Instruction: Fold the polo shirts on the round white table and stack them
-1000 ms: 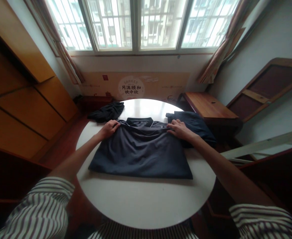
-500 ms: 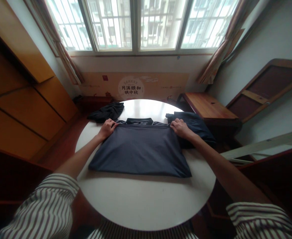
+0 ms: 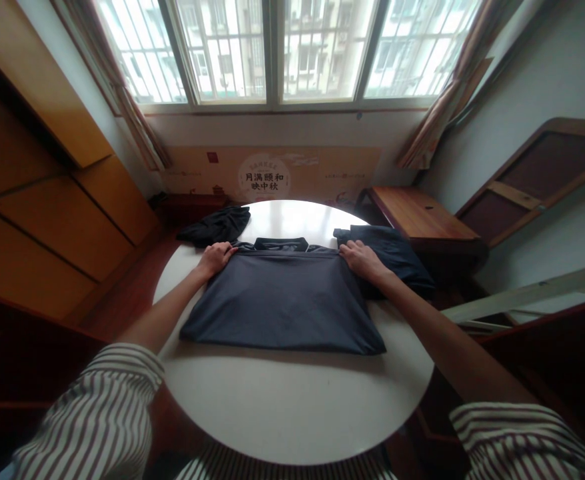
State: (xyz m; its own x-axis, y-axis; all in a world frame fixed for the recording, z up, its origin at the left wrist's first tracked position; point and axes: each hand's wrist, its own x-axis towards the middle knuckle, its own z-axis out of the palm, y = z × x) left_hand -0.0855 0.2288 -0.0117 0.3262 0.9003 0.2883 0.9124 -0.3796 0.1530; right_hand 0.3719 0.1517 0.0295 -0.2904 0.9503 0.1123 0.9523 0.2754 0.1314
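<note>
Pulled taut since the first frame, the dark grey polo shirt (image 3: 282, 303) now lies with a straight folded edge just under its collar, near the middle of the round white tabletop (image 3: 292, 420). My left hand (image 3: 215, 260) and right hand (image 3: 361, 260) sit at that edge's two corners, fingers curled closed over the cloth. Just beyond them, a crumpled black garment (image 3: 215, 227) lies near the left hand, a navy garment (image 3: 397, 253) beside the right.

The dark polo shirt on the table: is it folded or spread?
Folded: the polo shirt lies doubled, its top layer ending below the collar, under the left hand and right hand.
</note>
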